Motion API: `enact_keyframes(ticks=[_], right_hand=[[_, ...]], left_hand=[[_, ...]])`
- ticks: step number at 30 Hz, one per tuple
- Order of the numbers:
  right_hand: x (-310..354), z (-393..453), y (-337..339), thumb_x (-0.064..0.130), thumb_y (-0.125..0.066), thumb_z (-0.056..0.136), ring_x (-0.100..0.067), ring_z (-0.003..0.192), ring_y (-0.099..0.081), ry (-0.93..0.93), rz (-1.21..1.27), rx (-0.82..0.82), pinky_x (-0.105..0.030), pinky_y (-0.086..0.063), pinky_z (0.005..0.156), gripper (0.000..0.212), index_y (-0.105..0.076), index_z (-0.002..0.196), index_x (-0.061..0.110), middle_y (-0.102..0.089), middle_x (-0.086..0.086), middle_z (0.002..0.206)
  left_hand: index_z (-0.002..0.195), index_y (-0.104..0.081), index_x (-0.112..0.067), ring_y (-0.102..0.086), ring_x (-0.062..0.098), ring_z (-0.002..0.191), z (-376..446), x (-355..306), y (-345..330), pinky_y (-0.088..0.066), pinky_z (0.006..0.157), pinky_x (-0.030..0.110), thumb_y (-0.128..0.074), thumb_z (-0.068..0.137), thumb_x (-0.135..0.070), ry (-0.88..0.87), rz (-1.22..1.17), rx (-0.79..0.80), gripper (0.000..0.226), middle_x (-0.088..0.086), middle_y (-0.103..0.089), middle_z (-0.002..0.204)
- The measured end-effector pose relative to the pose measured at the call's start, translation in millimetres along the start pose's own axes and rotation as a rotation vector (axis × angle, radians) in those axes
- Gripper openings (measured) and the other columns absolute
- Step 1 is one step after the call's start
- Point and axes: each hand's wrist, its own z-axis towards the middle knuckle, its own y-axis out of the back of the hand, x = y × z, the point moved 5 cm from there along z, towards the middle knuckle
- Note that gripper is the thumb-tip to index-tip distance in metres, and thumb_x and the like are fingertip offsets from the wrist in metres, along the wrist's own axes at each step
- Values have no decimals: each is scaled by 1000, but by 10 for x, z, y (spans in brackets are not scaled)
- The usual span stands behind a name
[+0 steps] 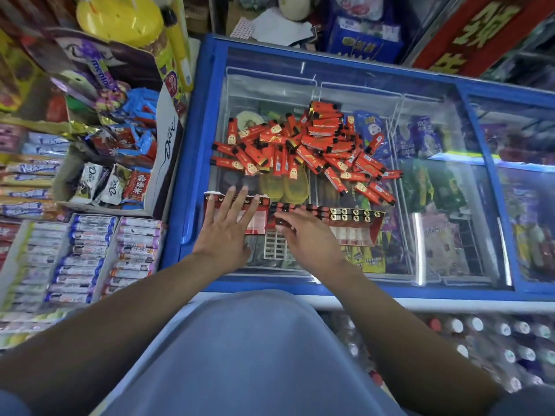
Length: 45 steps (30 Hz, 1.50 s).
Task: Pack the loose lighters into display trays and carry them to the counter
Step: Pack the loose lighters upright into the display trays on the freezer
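Lying in a loose heap on the sliding glass lid of the blue chest freezer [192, 175], the red loose lighters [303, 145] with black caps cover the middle of the glass; nearer to the person than this heap, at the front part of the lid, stand two red cardboard display trays side by side. The left display tray [258, 216] is under the left hand [226, 226], which rests flat on it with the fingers straight and spread apart; the right display tray [357, 225] holds rows of upright lighters, black tops on its left part and gold tops on its right part. The right hand [306, 235] lies over the left end of this tray, its fingers a little bent and touching the black tops; I cannot tell if they pinch one lighter. A white plastic grid insert [274, 247] lies on the glass between the two wrists. Left of the freezer stands an open box of chocolate packets [99, 184].
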Motion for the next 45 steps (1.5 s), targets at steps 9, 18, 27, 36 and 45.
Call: enact_keyframes(ticks=[9, 18, 27, 36, 45], right_hand=[[59, 101, 70, 36, -70, 94, -13, 91, -66, -42, -38, -161, -31, -55, 82, 26, -73, 115, 22, -69, 5, 108], [7, 196, 79, 32, -76, 91, -7, 81, -62, -42, -17, -183, -24, -50, 74, 19, -75, 107, 23, -74, 7, 99], [-38, 124, -76, 52, -64, 95, -10, 93, -66, -20, -166, -180, -24, -42, 66, 29, -74, 117, 35, -69, 13, 104], [124, 667, 412, 30, -68, 96, -10, 93, -66, -50, 95, -256, -30, -59, 77, 33, -64, 129, 27, -63, 5, 119], [-119, 1653, 434, 11, -78, 86, -24, 104, -66, -333, 209, -103, -35, -58, 89, 61, -49, 140, 15, -57, -9, 132]], left_hand=[[155, 34, -22, 35, 32, 150, -30, -25, 24, 18, 120, 58, -60, 89, -60, -5, 47, 82, 121, 9, 39, 162], [151, 38, -21, 34, 34, 150, -20, -36, -12, 17, 120, 60, -60, 87, -63, 7, 46, 66, 124, 11, 39, 162], [157, 30, -23, 26, 34, 154, -44, -46, 41, 18, 120, 59, -63, 85, -61, -8, 11, 54, 123, 9, 28, 167], [161, -29, -23, -20, 27, 154, 42, 16, 277, -5, 125, 51, -58, 83, -59, 15, -350, -121, 91, 6, -31, 164], [120, -62, -26, -64, 27, 108, 844, 503, 556, -54, 87, 40, -67, 74, -46, 451, -953, -113, 50, 5, -65, 116]])
